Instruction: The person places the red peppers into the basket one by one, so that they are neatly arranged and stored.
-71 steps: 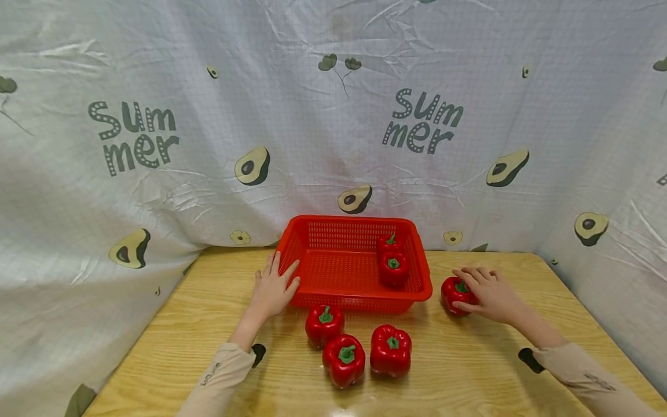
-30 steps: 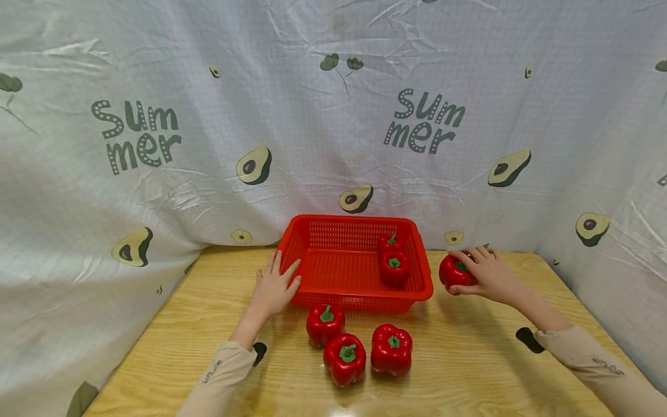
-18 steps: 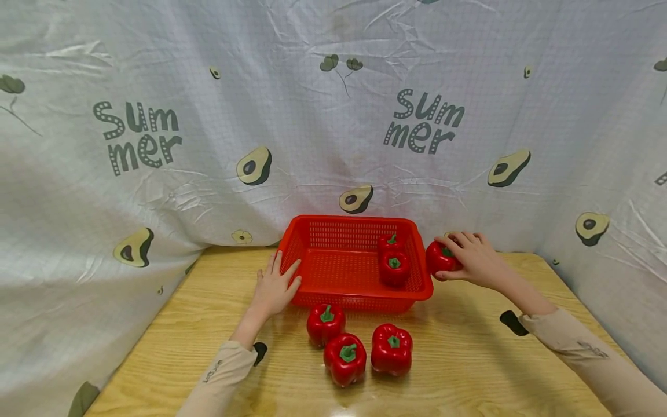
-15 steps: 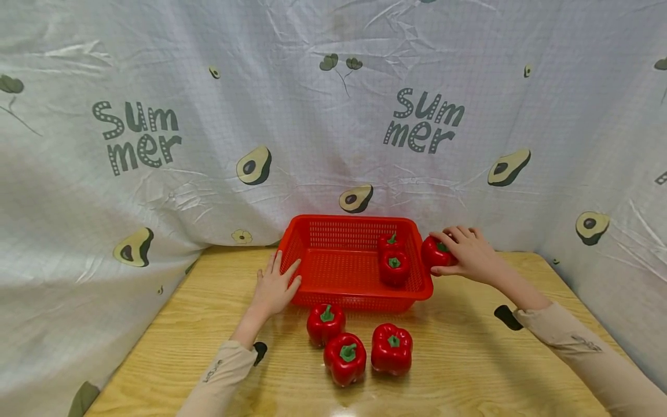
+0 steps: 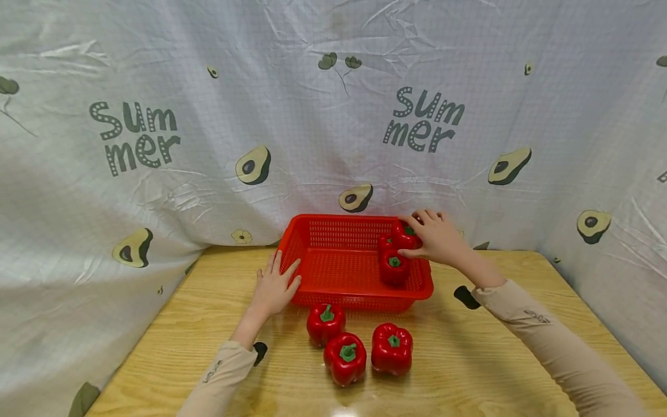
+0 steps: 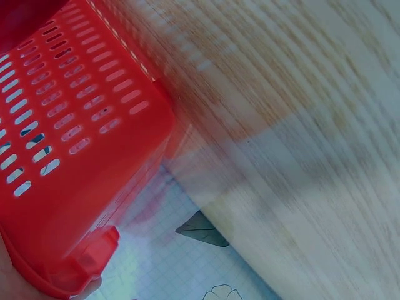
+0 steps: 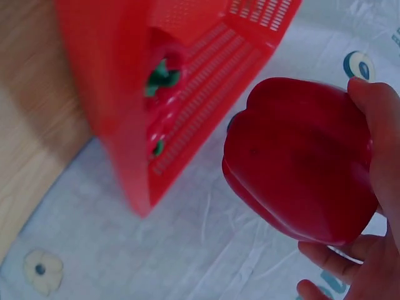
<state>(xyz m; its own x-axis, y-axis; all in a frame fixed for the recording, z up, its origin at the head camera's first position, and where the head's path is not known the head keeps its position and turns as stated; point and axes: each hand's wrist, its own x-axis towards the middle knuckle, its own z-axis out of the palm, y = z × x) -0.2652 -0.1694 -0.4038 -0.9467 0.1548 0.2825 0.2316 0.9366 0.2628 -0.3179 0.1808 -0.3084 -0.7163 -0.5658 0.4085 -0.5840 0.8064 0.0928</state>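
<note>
Glossy, lobed red bell pepper sits cupped in the right hand, fingers curled around it, above the perforated red plastic basket at its two o'clock corner. Left hand lies flat, fingers straight, against the basket's nine o'clock wall on the wood-grain tabletop.

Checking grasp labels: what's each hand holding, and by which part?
Right hand grips a red pepper round its body. Left hand holds nothing; it rests against the basket.
</note>
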